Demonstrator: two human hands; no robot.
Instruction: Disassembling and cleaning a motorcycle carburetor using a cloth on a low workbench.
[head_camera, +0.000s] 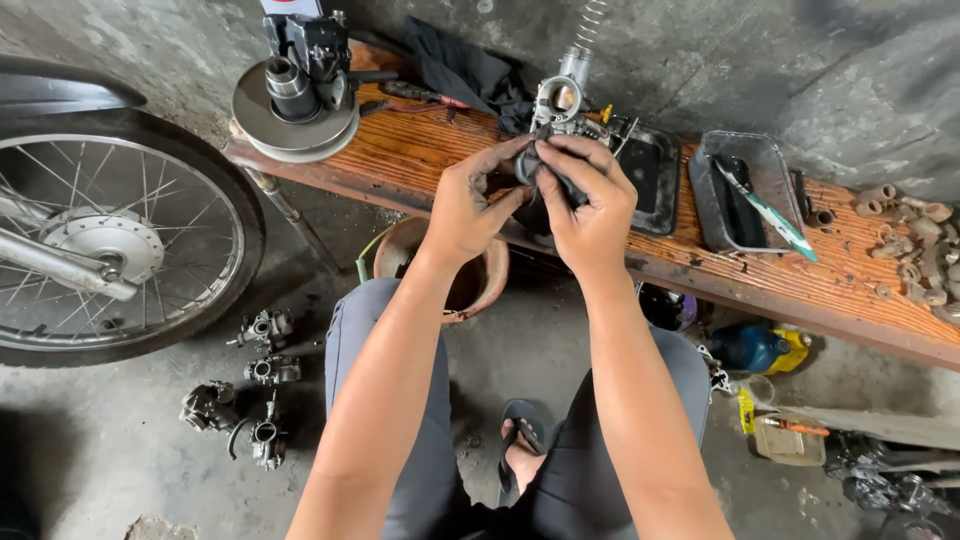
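Right hand (590, 205) was closed around the lower body of a carburetor (558, 105), just above centre frame, fingers curled over a dark part. Left hand (468, 205) pressed in from the left, fingertips pinched on the same dark part, thumb alongside. The carburetor stood over the wooden counter (420, 150), its spring (590, 20) rising to the top edge.

To the right lay two black trays (705, 190), one with a green-handled tool (770, 215), then loose fittings (915, 245) at the right edge. A pulley assembly (295, 105) sat upper left; a wheel (110, 240) stood at left, with spare carburetors (250, 385) on the floor.

Risk, as judged: both hands were greasy, so the body could slip and drop into the clay pot (480, 275) below, or small parts could fall and be lost.

The part under the fingers was covered; its identity could not be determined. Tray contents were dim.
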